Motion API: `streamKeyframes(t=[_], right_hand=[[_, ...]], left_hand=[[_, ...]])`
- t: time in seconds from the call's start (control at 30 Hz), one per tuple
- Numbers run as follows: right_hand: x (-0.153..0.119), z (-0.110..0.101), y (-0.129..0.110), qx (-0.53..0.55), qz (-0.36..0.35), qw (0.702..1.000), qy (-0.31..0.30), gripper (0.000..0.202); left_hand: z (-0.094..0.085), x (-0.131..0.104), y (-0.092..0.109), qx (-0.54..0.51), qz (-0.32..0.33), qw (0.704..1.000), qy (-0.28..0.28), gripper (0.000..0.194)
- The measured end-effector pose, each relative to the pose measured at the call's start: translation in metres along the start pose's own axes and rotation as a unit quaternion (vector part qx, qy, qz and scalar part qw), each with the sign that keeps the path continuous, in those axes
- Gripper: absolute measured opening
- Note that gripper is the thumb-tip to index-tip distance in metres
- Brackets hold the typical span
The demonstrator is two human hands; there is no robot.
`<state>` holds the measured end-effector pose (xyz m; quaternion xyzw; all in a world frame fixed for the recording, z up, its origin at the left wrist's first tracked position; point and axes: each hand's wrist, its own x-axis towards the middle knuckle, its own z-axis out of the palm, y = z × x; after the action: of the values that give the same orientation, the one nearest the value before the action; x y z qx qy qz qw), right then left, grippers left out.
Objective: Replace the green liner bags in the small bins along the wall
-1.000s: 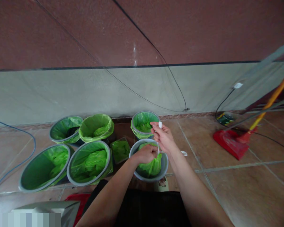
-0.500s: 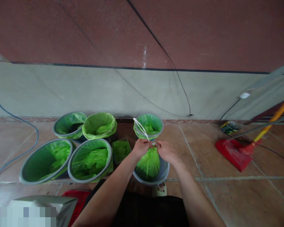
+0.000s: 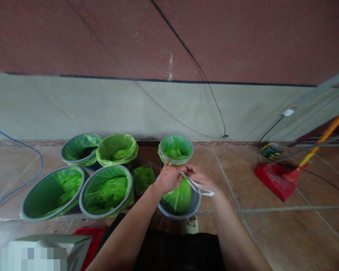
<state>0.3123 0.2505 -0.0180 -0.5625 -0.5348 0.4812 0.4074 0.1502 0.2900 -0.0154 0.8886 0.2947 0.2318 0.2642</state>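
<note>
A green plastic bag, gathered at its top, sits in a grey bin in front of me. My left hand is closed at the bag's neck, and my right hand is closed right beside it, the fingers of both meeting. A white drawstring loops out from between the hands and lies over the right wrist. The fingers partly cover the bag's neck, so the exact hold on bag and string is hidden.
Green-lined bins stand at the left, such as a round one, with a small square basket beside them. Another lined bin is behind my hands. A red dustpan, cables and a wall lie beyond.
The white drawstring loop has swung from the upper left to the right, over my right wrist. My left hand has turned and moved slightly; both hands stay at the bag's neck.
</note>
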Motion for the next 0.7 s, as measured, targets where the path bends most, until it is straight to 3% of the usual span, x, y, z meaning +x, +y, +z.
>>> streamKeyframes(t=[0.17, 0.43, 0.57, 0.7], right_hand=[[0.004, 0.010, 0.002, 0.026, 0.002, 1.000, -0.003, 0.020], [-0.002, 0.000, -0.009, 0.114, 0.036, 0.991, -0.052, 0.022], [-0.001, 0.002, -0.010, 0.095, 0.078, 0.992, 0.029, 0.020], [0.003, 0.008, -0.007, 0.084, 0.075, 0.986, 0.121, 0.017]], left_hand=[[-0.001, -0.001, -0.001, 0.075, 0.019, 0.996, 0.041, 0.029], [-0.005, 0.000, -0.002, -0.005, -0.005, 0.995, 0.096, 0.024], [-0.004, 0.001, -0.003, -0.046, -0.018, 0.994, 0.099, 0.018], [0.000, 0.001, -0.002, -0.052, -0.044, 0.993, 0.101, 0.018]])
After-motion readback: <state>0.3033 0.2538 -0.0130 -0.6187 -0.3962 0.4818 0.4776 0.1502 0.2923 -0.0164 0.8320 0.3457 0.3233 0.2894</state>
